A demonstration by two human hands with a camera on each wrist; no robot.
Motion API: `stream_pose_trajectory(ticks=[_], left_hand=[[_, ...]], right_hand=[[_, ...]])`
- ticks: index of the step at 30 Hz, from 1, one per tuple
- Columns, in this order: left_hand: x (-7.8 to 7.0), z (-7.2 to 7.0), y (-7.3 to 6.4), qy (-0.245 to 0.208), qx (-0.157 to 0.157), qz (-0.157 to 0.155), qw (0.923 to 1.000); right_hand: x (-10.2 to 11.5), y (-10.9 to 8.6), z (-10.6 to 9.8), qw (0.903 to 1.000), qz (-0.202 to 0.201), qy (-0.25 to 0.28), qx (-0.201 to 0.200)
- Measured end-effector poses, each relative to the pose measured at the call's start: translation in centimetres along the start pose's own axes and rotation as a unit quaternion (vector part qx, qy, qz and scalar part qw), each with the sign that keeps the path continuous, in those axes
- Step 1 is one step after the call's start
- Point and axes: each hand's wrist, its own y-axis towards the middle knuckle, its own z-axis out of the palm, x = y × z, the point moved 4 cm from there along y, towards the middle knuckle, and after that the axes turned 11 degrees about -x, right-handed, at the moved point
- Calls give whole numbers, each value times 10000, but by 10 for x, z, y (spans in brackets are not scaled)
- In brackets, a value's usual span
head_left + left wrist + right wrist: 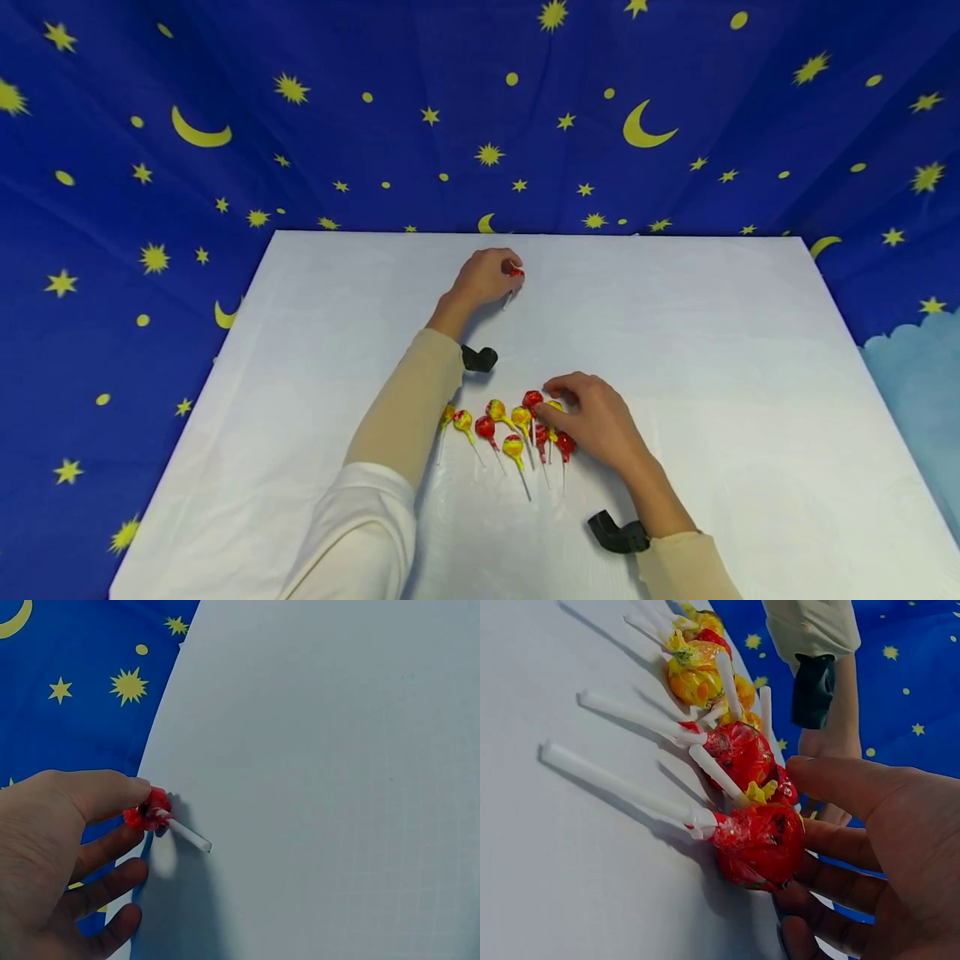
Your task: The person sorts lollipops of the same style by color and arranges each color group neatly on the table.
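Observation:
Near the far edge of the table, my left hand (pixel 486 277) pinches a red-wrapped lollipop (pixel 150 810) between thumb and index finger. Its white stick points away from the palm in the left wrist view, and the other fingers are spread loosely. My right hand (pixel 600 417) is at the right end of a group of red and yellow lollipops. Its thumb and fingers are parted around a yellow lollipop (pixel 555 407), fingertips right at a red lollipop (pixel 532 399). Another red lollipop (pixel 761 847) lies beside the fingers in the right wrist view, partly covering what is behind it.
More lollipops lie loosely to the left, among them a yellow one (pixel 513 447) nearest the front and a red one (pixel 486 428). The white table (pixel 675 317) meets a blue curtain (pixel 420 150) with stars and moons. Each wrist carries a black mount (pixel 617 533).

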Motion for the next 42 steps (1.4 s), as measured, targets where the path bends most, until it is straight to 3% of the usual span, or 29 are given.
stream_pose_trajectory(ticks=[5, 11, 22, 32, 42], left_hand=[[3, -3, -2, -106, -67, -41, 9999], [5, -13, -7, -505, -380, -132, 9979], [7, -35, -28, -772, -973, 128, 9922], [-4, -46, -41, -992, -993, 289, 9897], [-2, -54, -71, -1283, -1057, 296, 9856]], right_hand=[[2, 2, 2, 10000, -63, -3, -8], [6, 4, 6, 9996, -274, -15, -80], [11, 5, 14, 9993, -338, -1, -164], [8, 4, 12, 9984, -396, 35, -390], [9, 4, 12, 9985, -354, -36, -405]])
